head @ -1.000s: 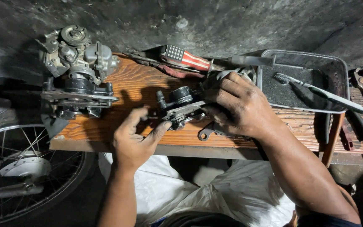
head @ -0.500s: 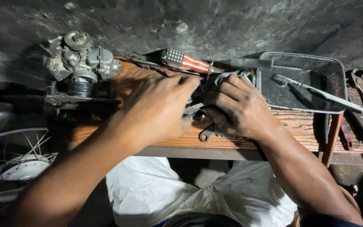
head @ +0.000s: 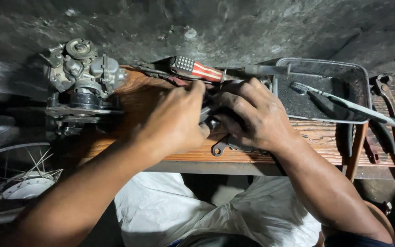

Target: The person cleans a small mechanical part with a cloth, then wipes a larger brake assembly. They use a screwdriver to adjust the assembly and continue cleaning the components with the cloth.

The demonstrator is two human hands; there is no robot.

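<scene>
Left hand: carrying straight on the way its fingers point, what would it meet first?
Probably the striped-handled tool lying just past the left hand fingertips at the bench's back edge; depth is unclear.

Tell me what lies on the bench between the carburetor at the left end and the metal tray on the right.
Head view: between carburetor and tray, both hands, left and right, cover a dark metal part; a striped-handle tool lies behind.

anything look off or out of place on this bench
Mostly normal workshop clutter. The brush lies slanted in the tray, its handle poking out past the right rim. Both hands, left and right, cover the dark metal part, so its condition can't be judged.
</scene>
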